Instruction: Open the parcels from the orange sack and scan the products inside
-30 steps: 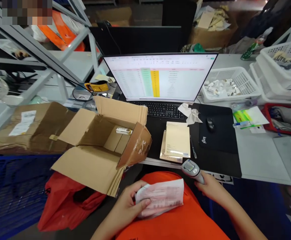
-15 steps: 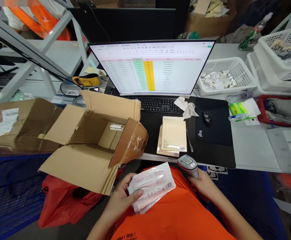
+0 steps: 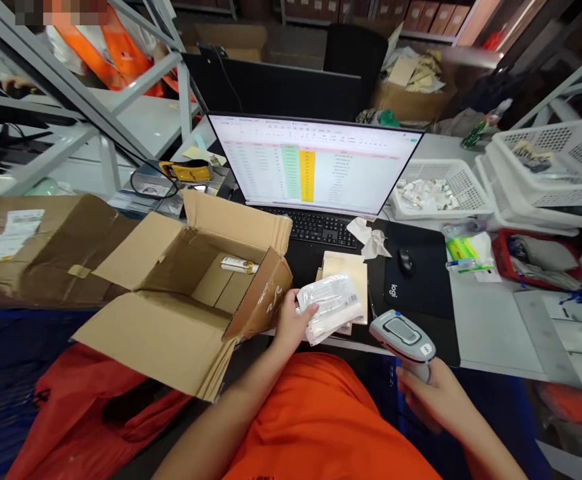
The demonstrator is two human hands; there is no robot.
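Note:
My left hand (image 3: 292,320) is closed on white printed packets (image 3: 331,303), thumb on top, held at the desk's front edge. They partly cover a short pile of cream-coloured flat packs (image 3: 343,262); whether they touch it I cannot tell. My right hand (image 3: 433,393) grips the handle of a grey barcode scanner (image 3: 403,337), its head pointing up and left toward the packets. Left of my left hand stands an open cardboard box (image 3: 175,263), flaps spread, with a small white and gold item (image 3: 239,265) inside.
A monitor (image 3: 351,167) showing a spreadsheet stands behind a keyboard (image 3: 321,227). Crumpled paper (image 3: 371,238) and a mouse (image 3: 405,262) lie to the right. White baskets (image 3: 441,190) line the right side. A taped carton (image 3: 61,247) sits far left; a person in an orange vest (image 3: 121,53) is beyond.
My left hand has lifted the packets forward and right, from my lap to the desk edge over the cream packs. The scanner has shifted slightly right. My view has tilted up.

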